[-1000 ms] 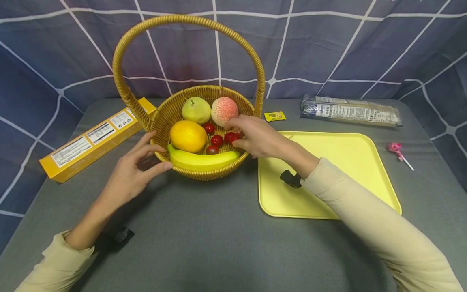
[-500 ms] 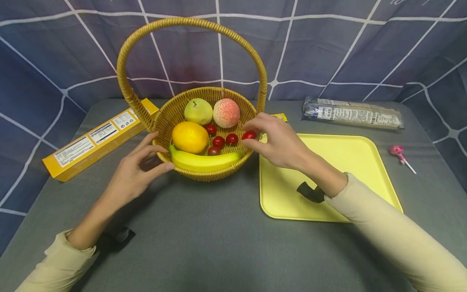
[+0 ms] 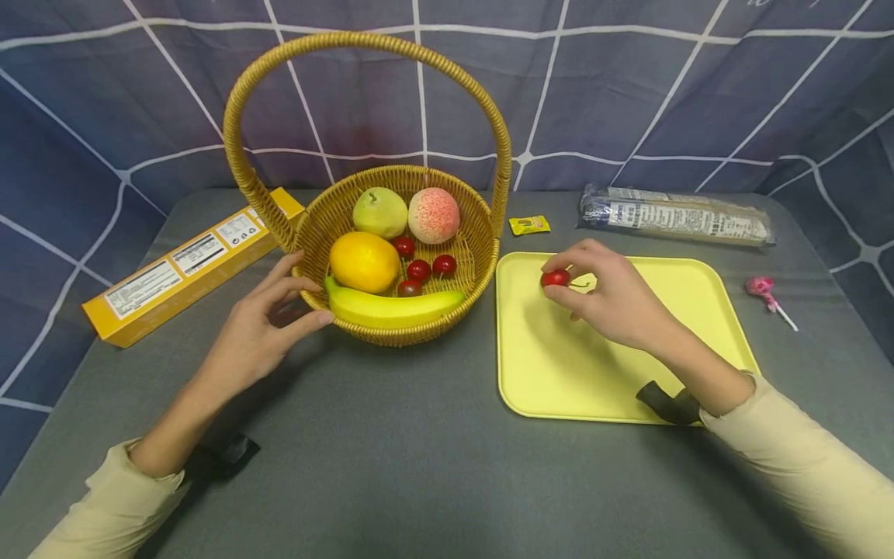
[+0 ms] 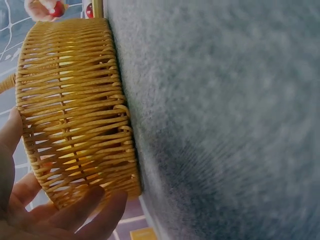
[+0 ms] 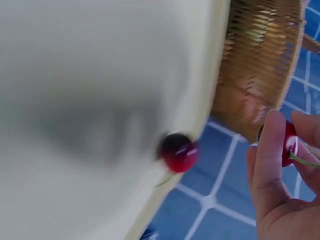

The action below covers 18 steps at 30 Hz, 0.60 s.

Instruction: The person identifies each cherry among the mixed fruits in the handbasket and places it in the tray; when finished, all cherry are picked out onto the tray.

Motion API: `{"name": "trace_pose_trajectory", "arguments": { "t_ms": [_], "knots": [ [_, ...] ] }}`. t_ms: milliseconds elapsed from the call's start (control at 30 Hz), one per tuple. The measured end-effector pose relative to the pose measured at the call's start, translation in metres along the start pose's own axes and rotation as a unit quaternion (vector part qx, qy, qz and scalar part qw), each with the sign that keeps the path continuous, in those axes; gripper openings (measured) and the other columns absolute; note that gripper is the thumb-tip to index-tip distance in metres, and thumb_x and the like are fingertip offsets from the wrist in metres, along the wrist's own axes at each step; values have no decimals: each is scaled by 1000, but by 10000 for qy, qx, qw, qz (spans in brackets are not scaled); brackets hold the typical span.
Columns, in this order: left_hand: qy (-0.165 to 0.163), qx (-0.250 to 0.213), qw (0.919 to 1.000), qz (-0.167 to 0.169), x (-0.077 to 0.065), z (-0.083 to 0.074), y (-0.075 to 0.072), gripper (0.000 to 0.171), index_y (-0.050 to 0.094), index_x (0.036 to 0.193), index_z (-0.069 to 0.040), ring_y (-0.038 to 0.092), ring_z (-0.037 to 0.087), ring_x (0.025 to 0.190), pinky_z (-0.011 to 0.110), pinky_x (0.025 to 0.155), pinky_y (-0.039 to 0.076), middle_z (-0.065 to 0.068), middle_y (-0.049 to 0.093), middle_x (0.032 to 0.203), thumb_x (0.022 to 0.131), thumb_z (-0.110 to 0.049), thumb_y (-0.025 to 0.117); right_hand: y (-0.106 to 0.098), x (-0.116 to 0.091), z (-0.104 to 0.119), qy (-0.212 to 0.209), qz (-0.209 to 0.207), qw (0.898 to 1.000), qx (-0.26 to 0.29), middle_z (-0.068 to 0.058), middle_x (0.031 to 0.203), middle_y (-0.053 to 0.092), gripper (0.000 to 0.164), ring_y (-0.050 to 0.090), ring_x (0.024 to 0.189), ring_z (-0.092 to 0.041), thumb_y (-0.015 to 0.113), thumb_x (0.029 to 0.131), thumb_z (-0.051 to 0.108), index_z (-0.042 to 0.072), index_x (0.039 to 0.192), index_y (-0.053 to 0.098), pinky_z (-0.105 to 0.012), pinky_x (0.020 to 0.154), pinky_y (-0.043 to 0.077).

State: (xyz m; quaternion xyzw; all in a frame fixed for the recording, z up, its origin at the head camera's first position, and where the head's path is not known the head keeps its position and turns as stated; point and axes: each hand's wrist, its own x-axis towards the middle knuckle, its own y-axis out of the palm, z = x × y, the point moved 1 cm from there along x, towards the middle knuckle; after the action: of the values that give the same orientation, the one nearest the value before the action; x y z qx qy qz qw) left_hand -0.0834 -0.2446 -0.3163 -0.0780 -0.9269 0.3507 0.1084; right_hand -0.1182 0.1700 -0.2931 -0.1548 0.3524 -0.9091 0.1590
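My right hand point(image 3: 615, 299) pinches a red cherry point(image 3: 555, 278) with a green stem between thumb and fingertips, above the left back part of a yellow tray point(image 3: 552, 380). A second cherry point(image 5: 181, 156) lies on that tray near its edge in the right wrist view; the hand hides it in the head view. My left hand point(image 3: 244, 334) grips the left rim of a wicker basket point(image 3: 394, 337), fingers spread along its side. Inside the basket are a banana point(image 3: 394, 310), a yellow-orange fruit point(image 3: 365, 262), a green pear point(image 3: 379, 213), a peach point(image 3: 434, 216) and several cherries point(image 3: 418, 270).
A long orange box point(image 3: 188, 264) lies behind the left hand. At the back are a small yellow packet point(image 3: 529, 225) and a long plastic-wrapped package point(image 3: 677, 217). Right of the tray lies a pink lollipop point(image 3: 761, 289). The basket's tall handle point(image 3: 366, 40) arches upward.
My right hand has taken a cherry out of the basket and carried it right, over the tray. My left hand has stayed on the basket's rim.
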Motion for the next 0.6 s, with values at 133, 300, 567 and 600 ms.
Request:
{"name": "trace_pose_trajectory", "arguments": {
  "t_ms": [133,300,567,600],
  "knots": [
    [6,9,10000,29,0,0,0,36,63,119,-3,47,48,127,61,94,46,7,23,161,92,-23,73,-8,-9,-19,287,35,9990,-329,-10,99,58,20,64,88,-26,72,87,0,2,107,70,-28,54,56],
    [-7,28,10000,37,0,0,-2,35,63,119,-3,47,49,126,62,94,46,7,24,161,92,-23,73,-16,-12,-37,685,240,9954,-627,-15,104,62,27,66,93,-32,70,89,4,-2,115,65,-32,65,55],
    [-34,24,9999,130,0,-2,-3,35,63,119,-4,46,48,128,61,95,46,8,23,161,92,-24,73,-21,-7,-58,1465,630,9872,-17,-26,109,65,40,67,68,-24,66,94,8,-7,130,53,-34,53,57],
    [-39,27,9999,135,0,-2,-3,35,63,119,-4,47,48,128,61,95,46,8,23,161,92,-25,73,-21,-7,-59,1442,603,9877,-56,-25,109,65,40,66,67,-23,66,94,8,-6,129,54,-33,53,57]
  ]
}}
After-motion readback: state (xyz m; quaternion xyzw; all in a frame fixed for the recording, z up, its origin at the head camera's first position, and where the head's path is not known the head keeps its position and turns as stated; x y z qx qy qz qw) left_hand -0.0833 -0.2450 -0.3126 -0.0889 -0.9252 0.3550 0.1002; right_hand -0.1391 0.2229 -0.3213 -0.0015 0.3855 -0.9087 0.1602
